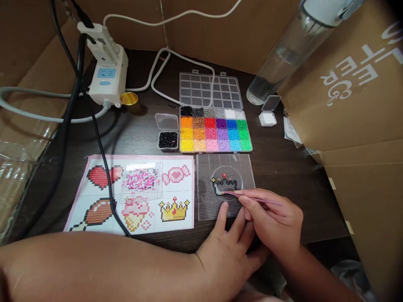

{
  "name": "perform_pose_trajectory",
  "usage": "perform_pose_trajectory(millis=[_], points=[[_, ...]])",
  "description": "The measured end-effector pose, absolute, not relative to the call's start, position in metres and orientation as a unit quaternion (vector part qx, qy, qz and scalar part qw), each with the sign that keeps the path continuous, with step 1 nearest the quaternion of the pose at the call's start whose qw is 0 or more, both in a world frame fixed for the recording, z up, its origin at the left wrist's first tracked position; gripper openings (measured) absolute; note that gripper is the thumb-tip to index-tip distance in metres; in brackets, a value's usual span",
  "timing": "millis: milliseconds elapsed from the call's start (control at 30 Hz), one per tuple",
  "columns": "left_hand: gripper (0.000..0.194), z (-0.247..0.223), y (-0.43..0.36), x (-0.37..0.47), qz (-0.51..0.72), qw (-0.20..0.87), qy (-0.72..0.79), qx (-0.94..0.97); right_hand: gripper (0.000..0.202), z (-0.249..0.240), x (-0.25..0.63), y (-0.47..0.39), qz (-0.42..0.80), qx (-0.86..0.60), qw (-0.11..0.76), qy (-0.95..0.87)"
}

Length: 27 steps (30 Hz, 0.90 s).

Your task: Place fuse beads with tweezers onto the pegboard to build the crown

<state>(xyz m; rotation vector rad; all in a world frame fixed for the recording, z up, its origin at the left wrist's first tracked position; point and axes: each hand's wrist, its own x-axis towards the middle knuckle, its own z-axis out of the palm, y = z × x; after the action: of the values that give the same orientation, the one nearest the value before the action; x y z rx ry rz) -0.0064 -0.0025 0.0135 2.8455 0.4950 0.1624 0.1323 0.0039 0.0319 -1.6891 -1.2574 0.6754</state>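
My right hand (277, 218) pinches pink tweezers (261, 198), whose tips touch the lower edge of a bead crown outline (217, 186). The outline is mostly black, with a red bead spot on top and a yellow one at the left. It lies on a clear pegboard (206, 209). My left hand (229, 247) rests with its fingers spread at the board's near edge, holding nothing. To the left, a pattern sheet (159, 157) shows a heart, candy, ice cream and a yellow crown. A small clear board with pink and white beads (140, 180) lies on the sheet.
Behind the pegboard stands an open bead case (215, 130), with a small box of black beads (168, 140) beside it. A white-bead box (267, 119), a clear bottle (280, 54), a gold cup (129, 99), a power strip (108, 79) and cables surround the work. Cardboard walls enclose the table.
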Motion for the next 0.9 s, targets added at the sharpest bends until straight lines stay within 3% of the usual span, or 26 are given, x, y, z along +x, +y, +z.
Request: perform_pose_trajectory(millis=[600,900], points=[[0.043,0.0153,-0.0016,-0.0063,0.051,0.124,0.167,0.977,0.013,0.0302,0.1336,0.0031,0.283,-0.681,0.448,-0.505],[0.041,0.0072,-0.0049,-0.0076,0.113,0.076,0.185,0.973,0.01,0.0356,0.1363,0.0073,0.353,-0.667,0.515,-0.406]])
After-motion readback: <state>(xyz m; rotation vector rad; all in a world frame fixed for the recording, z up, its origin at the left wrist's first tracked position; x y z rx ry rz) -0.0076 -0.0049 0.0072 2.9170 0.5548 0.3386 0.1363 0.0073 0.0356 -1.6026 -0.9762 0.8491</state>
